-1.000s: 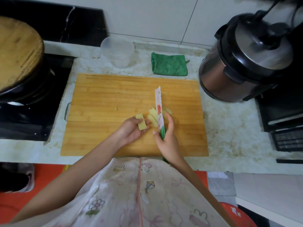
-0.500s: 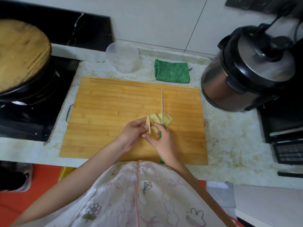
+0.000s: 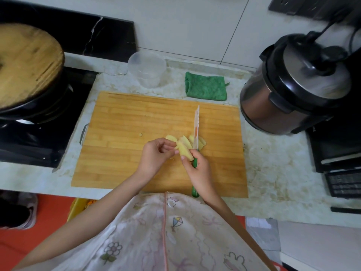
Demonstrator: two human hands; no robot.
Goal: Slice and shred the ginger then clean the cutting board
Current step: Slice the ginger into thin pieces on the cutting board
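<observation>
A bamboo cutting board (image 3: 136,118) lies on the marble counter. Several pale yellow ginger slices (image 3: 186,142) sit fanned out near its middle. My left hand (image 3: 156,155) has its fingers curled at the left end of the slices and touches one with the fingertips. My right hand (image 3: 198,171) grips the green handle of a knife (image 3: 196,126), whose white blade points away from me and stands among the slices. The right thumb also presses a slice (image 3: 183,151) between the two hands. A tiny ginger scrap (image 3: 140,134) lies alone further left on the board.
A clear plastic tub (image 3: 147,68) and a folded green cloth (image 3: 206,87) sit behind the board. A pressure cooker (image 3: 297,90) stands at the right, a black appliance (image 3: 340,153) beyond it. At the left a black wok with a wooden lid (image 3: 25,63) sits on the stove.
My left hand brought the slice it held back to the pile and both hands now meet at it. The knife blade turned from edge-on to slightly tilted, still over the slices.
</observation>
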